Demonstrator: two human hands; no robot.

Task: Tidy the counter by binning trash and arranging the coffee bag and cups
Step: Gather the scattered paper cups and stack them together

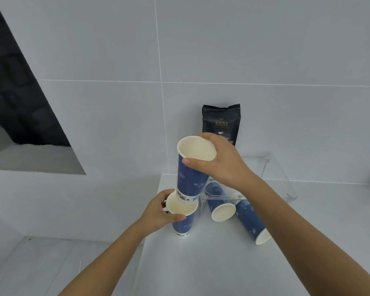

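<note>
The white counter (201, 263) runs out from the tiled wall, its left edge dropping away just left of the lower blue cup, with bare surface open toward the viewer. A clear acrylic tray (271, 167) sits on it against the wall, right of the cups. Behind the tray's left end the dark coffee bag (221, 122) stands upright against the wall, its long axis vertical and its label facing out.

The right hand (222, 165) is clamped around the rim of the upper blue paper cup (190, 174), thumb on the near side and fingers over the far side. This cup stands nearly upright, mouth up and tilted toward the viewer, its base entering the mouth of the lower blue cup (183, 223). The lower cup stands upright on the counter near the left edge, gripped at its rim by the left hand (160, 210), which lies to its left.

Two more blue cups lie on their sides right of the lower cup, mouths toward the viewer: one (219, 201) at the tray's front left corner, the other (251, 221) further right, partly under the right forearm.
</note>
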